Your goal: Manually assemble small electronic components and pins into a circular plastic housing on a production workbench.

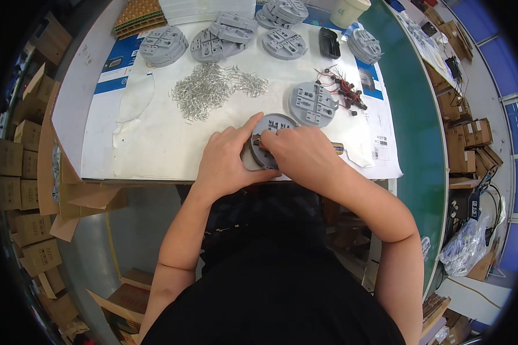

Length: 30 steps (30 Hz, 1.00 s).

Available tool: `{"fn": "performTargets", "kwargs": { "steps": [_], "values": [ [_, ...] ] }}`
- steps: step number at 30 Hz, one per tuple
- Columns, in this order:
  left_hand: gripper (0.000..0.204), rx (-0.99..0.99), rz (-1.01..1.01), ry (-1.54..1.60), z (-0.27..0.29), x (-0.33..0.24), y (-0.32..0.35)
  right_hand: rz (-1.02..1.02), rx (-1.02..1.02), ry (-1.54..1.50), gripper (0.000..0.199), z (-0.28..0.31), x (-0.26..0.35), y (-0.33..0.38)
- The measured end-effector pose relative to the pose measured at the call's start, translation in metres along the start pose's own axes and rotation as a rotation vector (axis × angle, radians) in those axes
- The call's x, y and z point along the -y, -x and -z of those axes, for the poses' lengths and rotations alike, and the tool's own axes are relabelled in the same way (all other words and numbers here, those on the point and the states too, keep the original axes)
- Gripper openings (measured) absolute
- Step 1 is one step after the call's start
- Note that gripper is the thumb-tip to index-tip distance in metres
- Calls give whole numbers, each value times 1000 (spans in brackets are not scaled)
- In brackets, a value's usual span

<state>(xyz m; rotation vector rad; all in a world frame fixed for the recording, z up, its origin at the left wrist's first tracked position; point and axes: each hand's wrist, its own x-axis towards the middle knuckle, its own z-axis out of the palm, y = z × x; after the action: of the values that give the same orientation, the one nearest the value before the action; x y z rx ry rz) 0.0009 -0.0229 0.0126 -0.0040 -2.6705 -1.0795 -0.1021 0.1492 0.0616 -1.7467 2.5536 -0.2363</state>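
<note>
My left hand [227, 158] is closed round the left rim of a round grey plastic housing [274, 123], thumb at its near edge and forefinger at its far edge. Slots and small raised blocks show on its inner face. Over the housing, my right hand [305, 155] is closed, its fingertips pressed down inside the rim. What they pinch is hidden, though a small brownish bit [256, 139] shows by them. A yellowish cylindrical end [338, 148] shows beside my right wrist; whether I hold it cannot be told. Just beyond lies another grey disc [313, 104].
A heap of small bent metal pins [204, 89] lies left of centre. Red-and-black wired parts [346, 92] lie at right. Stacked grey discs [163, 46], a black tray [329, 43] and a pale cup [349, 11] stand farther back. Cardboard boxes [23, 195] line the left.
</note>
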Motion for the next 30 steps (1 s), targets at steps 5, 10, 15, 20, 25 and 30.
{"fn": "performTargets", "kwargs": {
  "steps": [5,10,15,20,25,30],
  "values": [
    [107,12,10,-7,0,-1,0,-48,80,24,11,5,5,4],
    [100,21,-30,-21,5,-3,0,-129,176,-17,14,4,-4,3],
    [75,68,-95,326,-1,35,5,-9,-275,-524,34,-6,-17,30],
    [32,-99,94,385,1,-1,-3,-142,-634,-261,34,-7,0,55],
    [20,-154,133,366,7,5,1,-784,-1169,-608,26,53,-185,135],
    [17,-166,110,482,1,35,10,-1570,-1016,-156,50,10,-384,350]
  ]
}}
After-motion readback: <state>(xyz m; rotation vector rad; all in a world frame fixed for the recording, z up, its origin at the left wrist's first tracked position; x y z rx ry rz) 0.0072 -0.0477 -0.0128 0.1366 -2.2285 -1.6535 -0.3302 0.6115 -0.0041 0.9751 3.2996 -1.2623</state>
